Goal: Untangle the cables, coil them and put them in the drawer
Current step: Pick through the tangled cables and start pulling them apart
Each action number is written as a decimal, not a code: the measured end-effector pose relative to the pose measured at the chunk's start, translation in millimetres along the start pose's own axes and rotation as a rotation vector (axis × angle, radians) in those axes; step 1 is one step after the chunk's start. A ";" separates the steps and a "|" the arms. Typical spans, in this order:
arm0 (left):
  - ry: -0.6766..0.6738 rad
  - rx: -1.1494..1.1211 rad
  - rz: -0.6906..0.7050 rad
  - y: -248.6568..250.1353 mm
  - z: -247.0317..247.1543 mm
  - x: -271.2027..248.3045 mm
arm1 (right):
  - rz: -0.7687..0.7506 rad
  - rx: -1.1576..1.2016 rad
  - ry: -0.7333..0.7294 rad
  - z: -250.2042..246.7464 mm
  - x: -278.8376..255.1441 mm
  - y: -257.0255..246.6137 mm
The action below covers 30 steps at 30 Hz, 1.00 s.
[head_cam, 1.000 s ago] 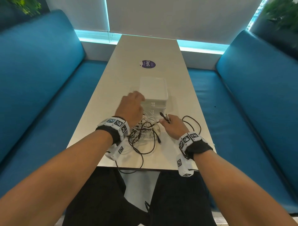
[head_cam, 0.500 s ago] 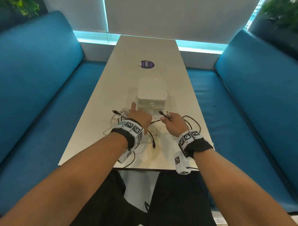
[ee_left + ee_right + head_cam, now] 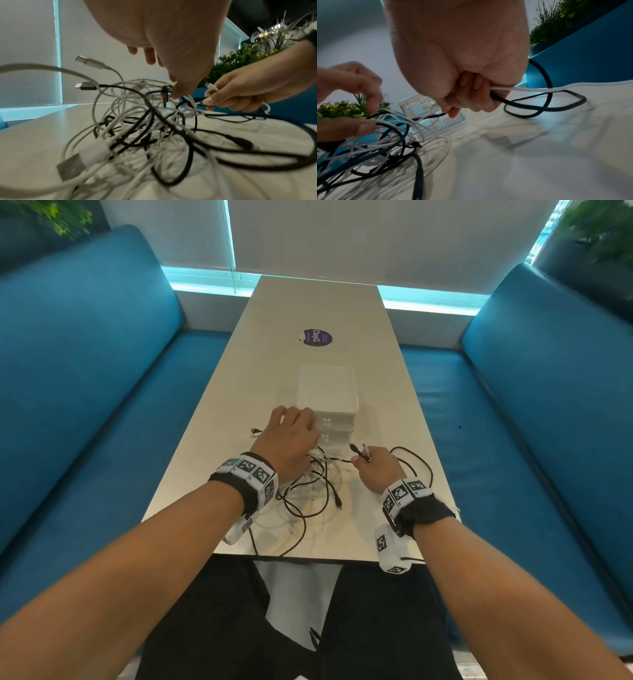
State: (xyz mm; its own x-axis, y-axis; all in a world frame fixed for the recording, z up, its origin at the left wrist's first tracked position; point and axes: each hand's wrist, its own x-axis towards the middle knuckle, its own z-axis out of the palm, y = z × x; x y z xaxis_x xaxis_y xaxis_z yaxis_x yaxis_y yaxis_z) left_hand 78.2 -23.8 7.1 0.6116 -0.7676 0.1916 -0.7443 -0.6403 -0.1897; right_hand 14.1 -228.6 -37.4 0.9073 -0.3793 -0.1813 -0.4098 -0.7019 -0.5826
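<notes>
A tangle of black and white cables (image 3: pixel 318 498) (image 3: pixel 137 121) (image 3: pixel 376 148) lies on the white table (image 3: pixel 308 309) near its front edge. My left hand (image 3: pixel 291 436) (image 3: pixel 171 40) reaches into the tangle's far side, and its thumb and forefinger (image 3: pixel 368 121) pinch a few strands. My right hand (image 3: pixel 376 470) (image 3: pixel 462 54) is curled into a fist round a black cable (image 3: pixel 547 102) and a white one, with their plug ends (image 3: pixel 359 451) sticking out past the knuckles. Just beyond the hands stands a small white drawer box (image 3: pixel 327 392) (image 3: pixel 436 115), both drawers shut.
Blue benches run along the left (image 3: pixel 102 405) and right (image 3: pixel 548 422) of the narrow table. A purple sticker (image 3: pixel 318 337) lies beyond the box. A black loop (image 3: pixel 421 470) trails right of my right hand, and one strand (image 3: pixel 260 546) reaches the front edge.
My left hand dropped onto the tangle, then shifted back toward the drawer box and took strands between thumb and forefinger. My right hand has kept its grip on the cable ends.
</notes>
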 end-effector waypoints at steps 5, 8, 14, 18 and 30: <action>-0.046 0.158 -0.045 9.2 4.5 -9.9 | -0.017 -0.001 -0.012 -3.4 -3.1 -0.8; -0.112 0.168 -0.041 15.4 6.3 -12.1 | -0.020 0.009 -0.003 -3.3 -3.7 -2.2; -0.173 -0.040 -0.162 15.8 20.4 -16.3 | -0.028 -0.002 -0.015 -0.7 -2.6 -4.5; -0.233 -0.287 -0.224 16.9 31.5 -12.7 | -0.047 -0.033 -0.049 1.3 -5.1 -7.6; -0.327 -0.351 -0.267 3.0 17.4 -3.9 | -0.063 -0.089 -0.088 1.5 -11.4 -9.2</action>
State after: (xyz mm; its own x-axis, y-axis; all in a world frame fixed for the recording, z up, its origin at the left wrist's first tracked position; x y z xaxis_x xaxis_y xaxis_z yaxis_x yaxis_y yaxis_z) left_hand 78.2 -23.2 -11.0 0.8014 -0.5838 -0.1303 -0.5625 -0.8096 0.1677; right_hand 7.6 -217.0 -31.2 0.9346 -0.2815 -0.2176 -0.3551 -0.7749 -0.5229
